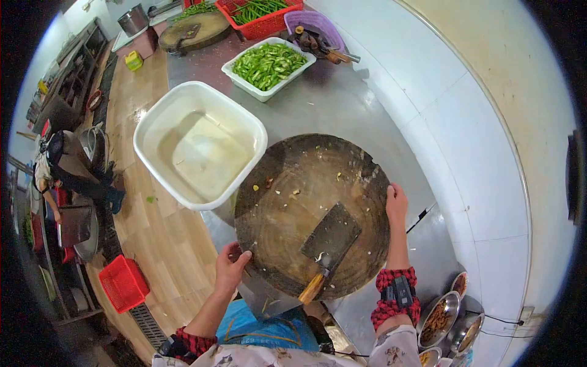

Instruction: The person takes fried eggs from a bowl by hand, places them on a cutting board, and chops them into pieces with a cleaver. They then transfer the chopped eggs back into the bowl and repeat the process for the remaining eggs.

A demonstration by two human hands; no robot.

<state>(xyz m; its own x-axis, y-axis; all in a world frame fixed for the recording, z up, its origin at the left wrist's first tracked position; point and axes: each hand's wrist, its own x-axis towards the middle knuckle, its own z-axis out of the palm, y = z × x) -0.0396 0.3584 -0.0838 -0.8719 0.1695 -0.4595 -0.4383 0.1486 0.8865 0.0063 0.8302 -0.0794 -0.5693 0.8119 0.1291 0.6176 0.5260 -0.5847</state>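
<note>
A thick round wooden chopping board lies on the steel table, with small food scraps scattered over it. My left hand grips its near left edge, the thumb toward the rim and the other fingers partly hidden. On the opposite side, my right hand is closed on the right rim. A cleaver with a dark broad blade and wooden handle rests flat on the board, untouched by either hand. Beyond the board's left side stands a white plastic basin holding some cloudy liquid.
Sliced green peppers fill a white tray farther back. Behind it are a red basket of green vegetables and a purple basket. Metal bowls of food stand at lower right. A person is at the left; a red basket sits below.
</note>
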